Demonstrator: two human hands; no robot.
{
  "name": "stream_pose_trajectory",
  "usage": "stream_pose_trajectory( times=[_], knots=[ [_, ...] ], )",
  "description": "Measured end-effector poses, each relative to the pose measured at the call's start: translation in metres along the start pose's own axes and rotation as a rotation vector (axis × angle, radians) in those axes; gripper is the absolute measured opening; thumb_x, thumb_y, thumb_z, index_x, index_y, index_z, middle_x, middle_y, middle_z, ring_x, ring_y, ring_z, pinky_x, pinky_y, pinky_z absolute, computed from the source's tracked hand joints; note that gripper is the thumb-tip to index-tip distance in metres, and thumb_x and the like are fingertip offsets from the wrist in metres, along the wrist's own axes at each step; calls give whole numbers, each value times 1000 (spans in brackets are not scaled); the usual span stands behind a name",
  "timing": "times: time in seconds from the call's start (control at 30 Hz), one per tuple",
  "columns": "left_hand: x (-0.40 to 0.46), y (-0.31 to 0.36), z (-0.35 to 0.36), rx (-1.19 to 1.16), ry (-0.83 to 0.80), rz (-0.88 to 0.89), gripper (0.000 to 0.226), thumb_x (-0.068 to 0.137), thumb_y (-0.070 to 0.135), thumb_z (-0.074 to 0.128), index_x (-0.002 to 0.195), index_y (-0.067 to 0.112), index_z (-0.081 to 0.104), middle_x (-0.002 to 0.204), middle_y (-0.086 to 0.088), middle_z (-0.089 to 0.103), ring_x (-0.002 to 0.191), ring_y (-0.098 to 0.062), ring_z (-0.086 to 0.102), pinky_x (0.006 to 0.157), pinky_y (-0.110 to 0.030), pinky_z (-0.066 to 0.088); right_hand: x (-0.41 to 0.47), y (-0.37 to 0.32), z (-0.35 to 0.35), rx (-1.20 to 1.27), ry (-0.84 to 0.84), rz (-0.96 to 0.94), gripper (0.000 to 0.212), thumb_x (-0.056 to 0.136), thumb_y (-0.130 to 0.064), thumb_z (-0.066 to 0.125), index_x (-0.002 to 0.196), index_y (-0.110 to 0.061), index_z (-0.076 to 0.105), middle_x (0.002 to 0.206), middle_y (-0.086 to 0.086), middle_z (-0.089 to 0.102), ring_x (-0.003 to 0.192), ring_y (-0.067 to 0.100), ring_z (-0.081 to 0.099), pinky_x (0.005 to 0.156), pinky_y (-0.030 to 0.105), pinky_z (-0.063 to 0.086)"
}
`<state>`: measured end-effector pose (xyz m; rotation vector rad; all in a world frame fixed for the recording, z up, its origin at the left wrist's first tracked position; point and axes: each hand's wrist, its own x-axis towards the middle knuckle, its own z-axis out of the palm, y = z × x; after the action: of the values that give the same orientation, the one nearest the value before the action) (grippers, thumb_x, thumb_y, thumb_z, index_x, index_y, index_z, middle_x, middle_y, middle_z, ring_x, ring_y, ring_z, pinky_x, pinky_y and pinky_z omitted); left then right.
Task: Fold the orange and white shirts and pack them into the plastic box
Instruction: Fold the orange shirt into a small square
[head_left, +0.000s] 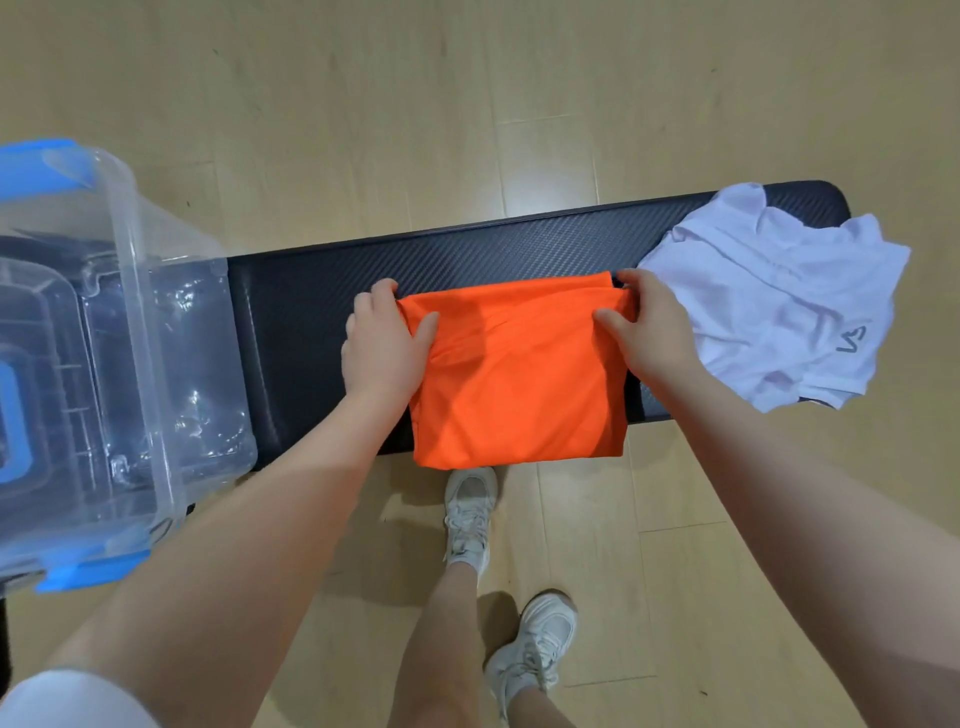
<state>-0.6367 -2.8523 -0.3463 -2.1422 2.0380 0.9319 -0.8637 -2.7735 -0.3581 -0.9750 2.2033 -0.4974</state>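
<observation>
We are pinching the folded orange shirt (519, 374) with left hand (382, 345) and right hand (652, 332) mid-bench (311, 291), over pale wood flooring (363, 104).

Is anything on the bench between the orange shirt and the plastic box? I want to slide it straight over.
Nothing visible: only bare bench lies between the orange shirt and the plastic box. The left hand grips that side.

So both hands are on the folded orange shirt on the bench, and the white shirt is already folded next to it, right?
Not quite. The head view shows the white shirt still crumpled at the bench's right end, not folded. The rest holds: left hand and right hand each grip a top corner of the folded orange shirt.
</observation>
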Motion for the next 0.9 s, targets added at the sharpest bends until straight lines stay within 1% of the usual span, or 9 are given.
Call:
stream_pose_trajectory(
  times=[0.13,0.2,0.27,0.37,0.43,0.5,0.57,0.67,0.9],
  knots=[
    [20,8,0,-61,-97,-35,29,94,30,49,109,6,57,111,-12,60,98,-24,54,74,-32,39,14,-8,-2,-49,-54,4,40,84,-14,60,123,-8,53,117,12,62,107,26,56,86,28,38],
    [27,13,-8,-220,-68,-13,23,94,25,48,100,7,60,100,-9,62,90,-21,55,72,-28,36,21,-16,-5,12,-19,0,33,83,-14,61,116,-8,57,109,11,65,92,18,56,76,22,36],
    [33,16,-14,-285,29,10,22,93,21,47,107,9,59,103,-9,61,101,-25,56,79,-31,40,29,-24,-7,72,47,-3,33,84,-13,60,117,-7,56,112,12,64,94,18,55,75,17,34],
    [32,17,-7,69,139,134,45,92,18,45,136,9,39,141,-14,41,133,-32,35,109,-41,26,30,-33,3,-89,129,-117,52,85,-14,57,132,0,42,137,21,45,125,32,44,102,27,30],
    [22,18,8,267,146,442,52,88,16,43,139,3,36,147,-19,36,137,-35,34,113,-41,18,16,-37,20,-268,179,-326,55,85,-18,49,134,4,40,143,29,36,131,41,38,110,42,28],
    [9,17,28,436,80,691,61,78,21,36,134,0,37,141,-20,45,131,-35,44,109,-40,20,-5,-40,42,-321,89,-517,57,85,-23,43,136,3,40,146,26,35,134,41,36,111,47,26],
    [-5,5,44,575,-40,701,68,75,29,31,136,0,36,142,-18,46,132,-32,43,110,-40,21,-22,-33,64,-410,-84,-670,60,88,-33,39,140,-4,36,150,17,33,138,35,32,112,45,21],
    [-13,-13,51,557,-119,691,71,79,41,34,137,-2,35,144,-23,40,134,-35,39,111,-39,14,-25,-8,72,-644,-156,-822,61,90,-47,34,145,-19,28,153,6,31,141,26,25,113,42,18],
    [-15,-10,39,591,-264,555,111,67,79,27,143,-1,17,151,-23,26,140,-32,27,115,-36,-1,15,8,24,-852,-132,-492,65,89,-52,29,145,-18,29,152,8,33,139,26,31,109,46,14]
  ],
)
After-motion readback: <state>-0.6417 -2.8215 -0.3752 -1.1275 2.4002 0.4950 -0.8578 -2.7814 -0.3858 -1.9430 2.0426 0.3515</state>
